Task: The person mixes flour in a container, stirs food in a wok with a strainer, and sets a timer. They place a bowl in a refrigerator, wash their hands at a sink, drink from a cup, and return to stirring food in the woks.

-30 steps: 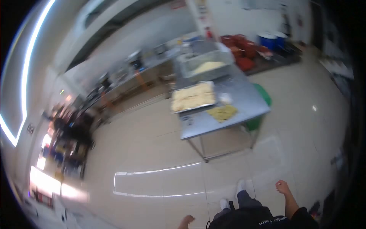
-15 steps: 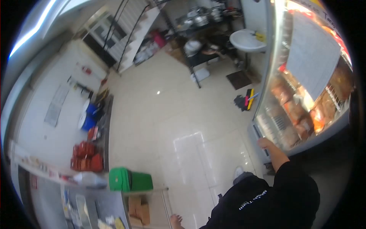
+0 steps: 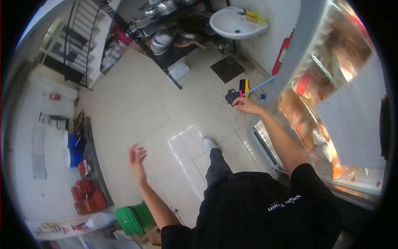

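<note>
My left hand [image 3: 137, 157] is raised over the floor to the left of my body, slightly blurred, with its fingers loosely apart and nothing in them. Stretched forward, my right hand [image 3: 246, 105] holds nothing visible; its fingers are relaxed and a little spread. In the view it overlaps a floor brush [image 3: 232, 97], which lies farther off on the tiles by a yellow-and-black squeegee head [image 3: 246, 88]. A light-blue handle [image 3: 260, 86] slants up from there behind the cabinet edge. Close on the right stands the lit glass display fridge [image 3: 286, 106] with wrapped food inside.
Ahead are a white washbasin [image 3: 232, 29], a fire extinguisher [image 3: 282, 56], a dark floor mat [image 3: 227, 69] and a black rack [image 3: 163, 62] with pots. Along the left wall stand blue containers [image 3: 74, 157] and red boxes [image 3: 89, 197]. A green bin [image 3: 128, 220] is near my left arm.
My right hand has left the display fridge's lower edge and reached forward. My left hand has risen from the bottom of the view. I have stepped forward, closer to the basin and rack.
</note>
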